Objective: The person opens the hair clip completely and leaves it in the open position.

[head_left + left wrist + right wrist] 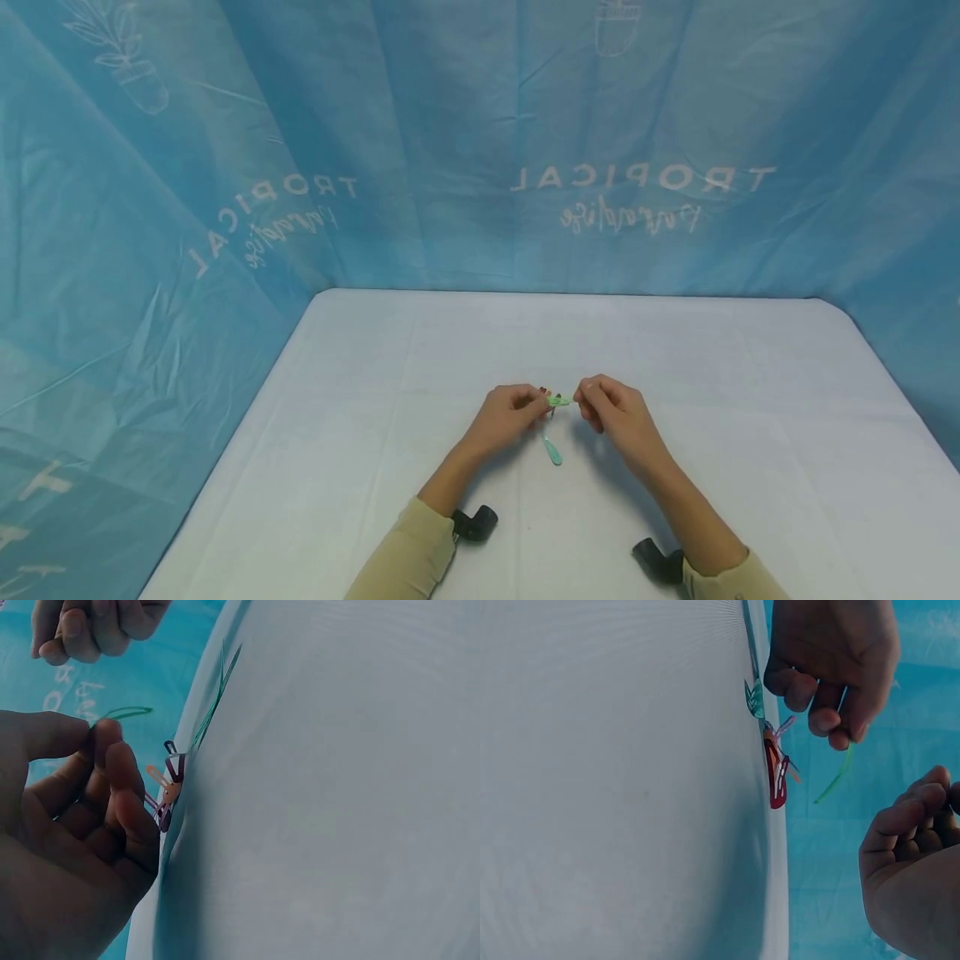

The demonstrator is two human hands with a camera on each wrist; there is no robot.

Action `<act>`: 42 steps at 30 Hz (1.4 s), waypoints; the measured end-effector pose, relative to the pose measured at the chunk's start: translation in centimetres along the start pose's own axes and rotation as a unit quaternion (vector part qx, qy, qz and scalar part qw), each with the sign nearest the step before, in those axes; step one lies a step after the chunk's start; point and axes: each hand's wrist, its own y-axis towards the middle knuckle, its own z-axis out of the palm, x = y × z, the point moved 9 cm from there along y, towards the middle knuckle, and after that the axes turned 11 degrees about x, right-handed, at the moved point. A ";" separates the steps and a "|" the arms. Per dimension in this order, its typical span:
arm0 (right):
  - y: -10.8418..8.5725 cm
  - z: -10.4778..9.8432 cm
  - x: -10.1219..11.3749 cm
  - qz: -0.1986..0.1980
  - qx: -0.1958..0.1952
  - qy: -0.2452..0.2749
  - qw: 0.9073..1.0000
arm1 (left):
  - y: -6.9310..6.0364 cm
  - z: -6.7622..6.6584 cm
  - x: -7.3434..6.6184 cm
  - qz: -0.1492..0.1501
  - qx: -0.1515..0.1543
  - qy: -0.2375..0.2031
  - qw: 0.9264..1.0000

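My left hand [512, 414] pinches one end of a light green snap hair clip [558, 402] between thumb and forefinger, above the table. In the right wrist view, that clip [835, 777] points away from the fingertips with its far end free. My right hand [613, 410] is close by on the right, fingers curled, and nothing shows in it. Below and behind the left hand lies a small group of clips: a red clip [774, 780], an orange clip [172, 792] and purple ones, partly hidden. A teal clip [552, 452] lies nearer to me.
A white cloth covers the table [420, 350]. Blue printed curtains [465, 150] hang along its back and sides. Black camera mounts [476, 524] stick out from both wrists, under beige sleeves [408, 550].
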 end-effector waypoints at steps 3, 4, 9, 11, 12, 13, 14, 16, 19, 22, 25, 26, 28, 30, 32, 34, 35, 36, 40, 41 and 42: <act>0.0 0.2 0.1 -0.005 0.007 0.001 1.000 | 0.0 0.1 0.1 -0.002 -0.002 0.026 1.000; 0.0 0.3 0.1 -0.007 0.010 0.001 1.000 | 0.0 0.1 0.1 0.000 -0.003 0.033 0.999; 0.0 0.5 0.5 -0.011 0.019 -0.009 1.000 | 0.0 0.2 -0.1 -0.001 -0.006 0.056 0.998; 0.0 0.6 0.5 -0.011 0.021 -0.015 1.000 | 0.0 0.2 -0.1 -0.004 -0.006 0.064 0.998; 0.0 0.6 0.5 -0.011 0.022 -0.017 1.000 | 0.0 0.2 -0.1 -0.007 -0.008 0.069 0.998; 0.0 0.6 0.5 -0.012 0.022 -0.019 1.000 | -0.1 0.2 -0.1 -0.008 -0.009 0.073 0.997; 0.0 0.6 0.5 -0.013 0.023 -0.020 0.999 | -0.1 0.2 -0.1 -0.010 -0.010 0.077 0.997; 0.0 0.6 0.6 -0.015 0.024 -0.021 0.999 | -0.1 0.1 0.0 -0.014 -0.012 0.087 0.996; -0.1 0.7 0.6 -0.019 0.027 -0.020 0.999 | -0.1 0.0 0.2 -0.022 -0.018 0.103 0.994; -0.1 0.8 0.6 -0.018 0.030 -0.019 0.999 | -0.1 -0.1 0.3 -0.031 -0.025 0.130 0.991; -0.1 0.8 0.5 -0.015 0.030 -0.019 0.999 | -0.1 -0.1 0.3 -0.037 -0.031 0.155 0.987; 0.0 0.8 0.4 -0.015 0.031 -0.019 0.999 | -0.1 -0.1 0.3 -0.038 -0.033 0.163 0.985; 0.0 0.7 0.2 -0.016 0.031 -0.020 0.999 | -0.1 -0.1 0.2 -0.039 -0.035 0.171 0.984; 0.1 0.8 0.1 -0.017 0.034 -0.024 0.999 | -0.2 -0.1 0.1 -0.040 -0.036 0.173 0.983; 0.1 0.8 -0.1 -0.017 0.038 -0.029 0.999 | -0.2 -0.1 0.0 -0.041 -0.033 0.172 0.984; 0.1 0.9 -0.2 -0.015 0.039 -0.035 0.999 | -0.3 0.0 -0.1 -0.040 -0.024 0.174 0.984; 0.1 0.9 -0.2 -0.013 0.040 -0.037 0.998 | -0.3 0.1 -0.1 -0.040 -0.018 0.175 0.984; 0.1 0.9 -0.2 -0.011 0.040 -0.038 0.998 | -0.3 0.2 -0.1 -0.039 -0.012 0.179 0.983; 0.2 0.9 -0.4 -0.004 0.041 -0.042 0.998 | -0.2 0.4 -0.1 -0.045 0.010 0.197 0.979; 0.2 0.9 -0.4 -0.004 0.041 -0.043 0.998 | -0.3 0.4 -0.1 -0.047 0.014 0.201 0.978; 0.2 0.9 -0.4 -0.003 0.042 -0.045 0.998 | -0.3 0.5 0.0 -0.050 0.019 0.206 0.977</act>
